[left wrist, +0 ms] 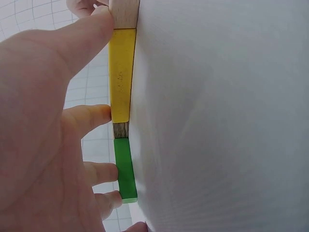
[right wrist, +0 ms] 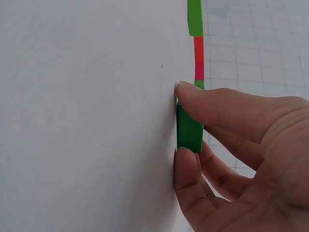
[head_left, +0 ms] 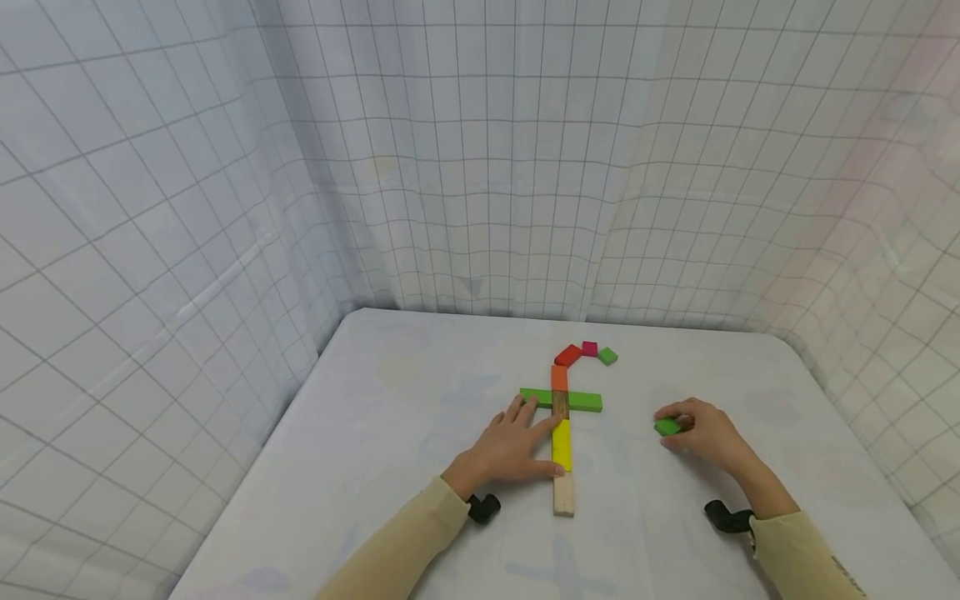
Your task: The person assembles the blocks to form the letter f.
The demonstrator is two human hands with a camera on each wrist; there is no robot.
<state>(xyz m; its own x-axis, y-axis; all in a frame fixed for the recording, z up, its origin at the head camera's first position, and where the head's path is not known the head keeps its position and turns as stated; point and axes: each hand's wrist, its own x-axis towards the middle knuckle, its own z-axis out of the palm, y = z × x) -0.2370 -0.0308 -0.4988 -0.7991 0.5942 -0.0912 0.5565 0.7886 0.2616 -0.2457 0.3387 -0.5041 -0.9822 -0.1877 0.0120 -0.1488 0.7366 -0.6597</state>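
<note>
My left hand point(head_left: 506, 448) lies with fingers spread along a line of flat wooden blocks. Its thumb reaches the joint between the yellow block point(head_left: 562, 447) and the plain wood block point(head_left: 563, 495). The index finger meets the yellow one near the dark brown block point(head_left: 560, 403), while other fingertips rest at the left green bar point(left wrist: 125, 166). To the right, my right hand point(head_left: 708, 433) pinches a small green block point(right wrist: 190, 128) between thumb and fingers, low at the white tabletop.
An orange block point(head_left: 559, 378) continues the line upward, followed by a red block point(head_left: 568, 356), a pink block point(head_left: 590, 349) and another small green block point(head_left: 607, 356) curving right. A second green bar point(head_left: 585, 402) extends rightward from the brown block. Gridded white curtains point(head_left: 480, 183) surround the table point(head_left: 390, 392).
</note>
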